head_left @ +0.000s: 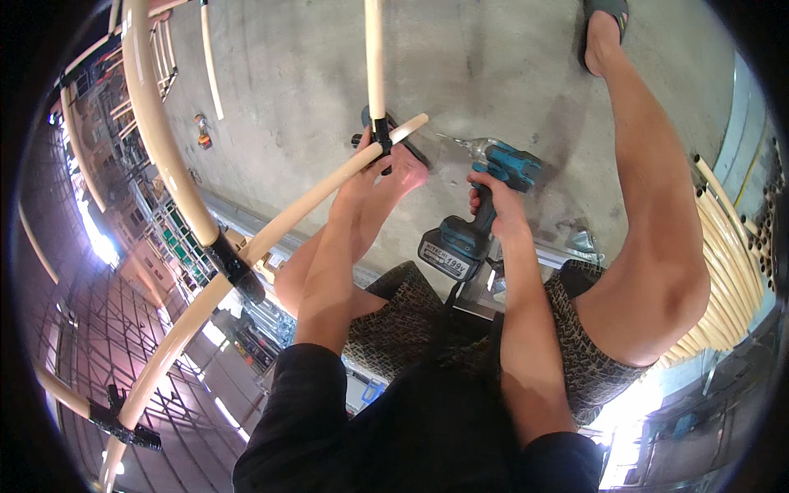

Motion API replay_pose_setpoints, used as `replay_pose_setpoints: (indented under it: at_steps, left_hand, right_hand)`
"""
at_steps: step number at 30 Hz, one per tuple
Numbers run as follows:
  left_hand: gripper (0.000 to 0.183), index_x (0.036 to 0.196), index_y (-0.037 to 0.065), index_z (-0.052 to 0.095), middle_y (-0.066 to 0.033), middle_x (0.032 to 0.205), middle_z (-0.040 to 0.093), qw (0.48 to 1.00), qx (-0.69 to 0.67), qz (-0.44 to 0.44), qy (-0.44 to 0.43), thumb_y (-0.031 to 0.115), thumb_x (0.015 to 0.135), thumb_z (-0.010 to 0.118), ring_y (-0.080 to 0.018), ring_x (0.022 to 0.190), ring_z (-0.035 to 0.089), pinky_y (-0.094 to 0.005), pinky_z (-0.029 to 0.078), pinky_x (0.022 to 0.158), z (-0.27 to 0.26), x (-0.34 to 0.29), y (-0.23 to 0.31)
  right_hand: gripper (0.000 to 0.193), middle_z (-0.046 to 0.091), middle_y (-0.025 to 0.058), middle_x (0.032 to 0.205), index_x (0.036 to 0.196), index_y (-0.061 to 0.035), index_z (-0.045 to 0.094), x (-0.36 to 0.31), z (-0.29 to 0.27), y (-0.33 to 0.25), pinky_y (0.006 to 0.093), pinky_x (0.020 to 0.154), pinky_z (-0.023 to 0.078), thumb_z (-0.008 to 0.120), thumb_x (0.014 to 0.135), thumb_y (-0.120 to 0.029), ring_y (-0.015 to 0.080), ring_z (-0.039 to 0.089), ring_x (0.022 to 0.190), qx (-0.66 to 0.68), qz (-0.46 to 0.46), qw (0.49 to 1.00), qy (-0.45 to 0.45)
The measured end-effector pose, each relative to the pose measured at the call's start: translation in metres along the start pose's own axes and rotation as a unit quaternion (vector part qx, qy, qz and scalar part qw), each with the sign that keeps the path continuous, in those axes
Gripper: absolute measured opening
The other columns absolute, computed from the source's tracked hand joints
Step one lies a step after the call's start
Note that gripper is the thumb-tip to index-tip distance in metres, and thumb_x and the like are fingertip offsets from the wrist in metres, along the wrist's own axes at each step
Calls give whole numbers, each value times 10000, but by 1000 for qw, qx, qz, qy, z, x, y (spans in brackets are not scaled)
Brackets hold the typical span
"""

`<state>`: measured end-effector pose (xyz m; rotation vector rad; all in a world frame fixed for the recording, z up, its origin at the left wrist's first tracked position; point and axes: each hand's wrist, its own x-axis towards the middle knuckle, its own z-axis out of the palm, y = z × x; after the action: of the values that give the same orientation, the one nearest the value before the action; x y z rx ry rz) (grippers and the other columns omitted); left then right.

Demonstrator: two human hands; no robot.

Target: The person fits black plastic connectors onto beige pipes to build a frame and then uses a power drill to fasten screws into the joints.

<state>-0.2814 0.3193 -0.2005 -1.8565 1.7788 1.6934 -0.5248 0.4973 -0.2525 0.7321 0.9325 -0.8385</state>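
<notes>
A blue and black cordless drill (508,167) is in my right hand (503,212), which is wrapped round its handle. The drill's thin bit points left, its tip close to the free end of a cream pipe (320,187) but apart from it. My left hand (358,174) closes round this pipe beside a black pipe joint (381,141); some of its fingers are hidden. From that joint a second cream pipe (375,62) runs away from me. Nearer on the left, another black joint (237,267) joins the long pipe to a thick cream pipe (160,123).
Pipe framework rises along the left, with a further black joint (123,417) low down. An orange and black power tool (202,131) lies on the concrete floor (526,74). A bundle of cream pipes (727,279) is at the right. My bare legs stand either side of the drill.
</notes>
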Motion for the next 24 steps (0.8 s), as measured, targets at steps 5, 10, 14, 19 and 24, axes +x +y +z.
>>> replay_pose_setpoints:
  at_steps: [5,10,14,19,24]
  left_hand:
    - [795,1587,142,315,4,1096,605,999,-35,-13,13,-53,902,668,-102,995,563,-250,480,893,11,4,2]
    - [764,1576,112,323,-10,1111,619,997,-73,-15,10,-47,911,663,-110,1018,578,-262,487,905,17,1,6]
    - [734,1568,89,327,-27,1152,624,997,-72,-28,22,-31,923,657,-124,1070,580,-281,474,949,17,-2,6]
    - [719,1561,74,335,-55,1237,612,996,-74,-46,32,2,929,668,-158,1167,558,-305,434,1017,16,-1,-1]
    - [669,1531,66,386,-36,1174,625,997,-47,-60,11,4,926,663,-132,1140,562,-279,456,965,21,-1,26]
  right_hand:
    - [184,615,32,674,903,-44,682,-2,2,-1,291,536,466,754,846,-204,133,568,544,11,-7,1000,-1]
    - [175,615,31,672,891,-52,684,0,2,0,285,533,464,759,841,-202,130,568,538,13,-2,1000,18]
    - [175,619,30,674,883,-59,681,0,0,-1,283,522,455,768,834,-203,127,566,536,14,-3,1000,16]
    - [161,623,30,669,872,-71,678,0,-1,1,289,508,447,776,822,-188,130,568,527,19,-5,999,32]
    - [164,628,38,660,849,-80,660,-3,21,8,306,491,459,790,801,-167,142,581,513,61,-11,998,24]
